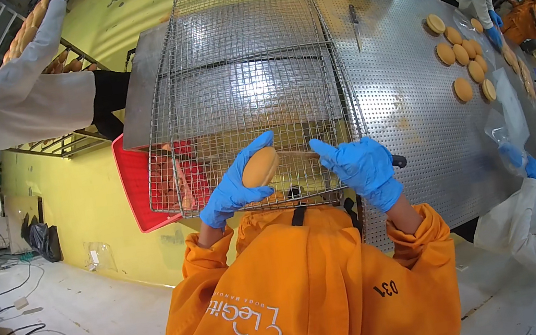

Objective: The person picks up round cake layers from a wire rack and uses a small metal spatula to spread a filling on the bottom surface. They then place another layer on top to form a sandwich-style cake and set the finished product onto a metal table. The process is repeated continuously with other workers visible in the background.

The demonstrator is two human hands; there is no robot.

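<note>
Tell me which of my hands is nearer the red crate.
Left. Your left hand is right beside the red crate; your right hand, holding the knife, is farther right.

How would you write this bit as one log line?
left hand: holding bun | right hand: gripping black-handled knife | beneath: wire mesh rack | rightward: more buns on perforated metal table

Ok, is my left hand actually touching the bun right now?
Touching. The head view shows your left hand around the bun, with gloved fingers along its upper side and the thumb against its lower end.
</note>
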